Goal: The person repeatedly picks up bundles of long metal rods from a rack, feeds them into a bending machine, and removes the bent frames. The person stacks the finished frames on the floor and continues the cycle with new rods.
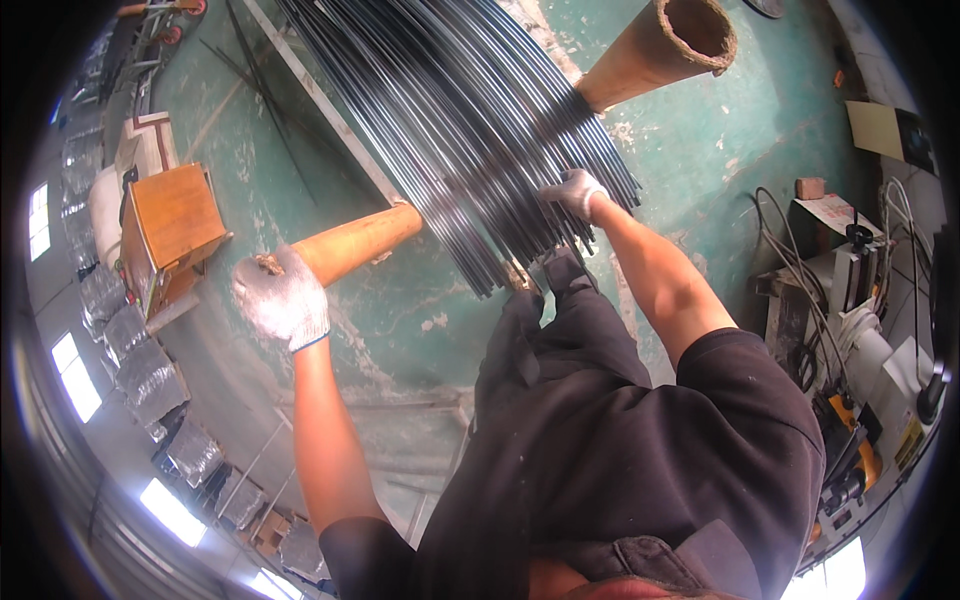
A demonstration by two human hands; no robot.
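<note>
A wide bundle of long, thin dark rods [430, 120], shiny like metal, runs away from my feet. My right hand [573, 192], in a pale work glove, reaches down to the bundle's near right part, with its fingers bent against the rods; how many they grip is too small to tell. To the left of the bundle stands a brown cardboard tube [360, 243]. My left hand [283, 297], also gloved, is closed over that tube's upper end, and a bit of ragged rim shows by the fingers. Another thick brown tube [640, 60], open at its top, rises at the bundle's right side.
A pale metal bar [330, 110] lies along the bundle's left side on the worn green floor [720, 140]. An orange-brown wooden box [175, 225] stands at the left. Machinery with looped cables [785, 245] occupies the right side. Several foil-wrapped packages [150, 370] line the far left.
</note>
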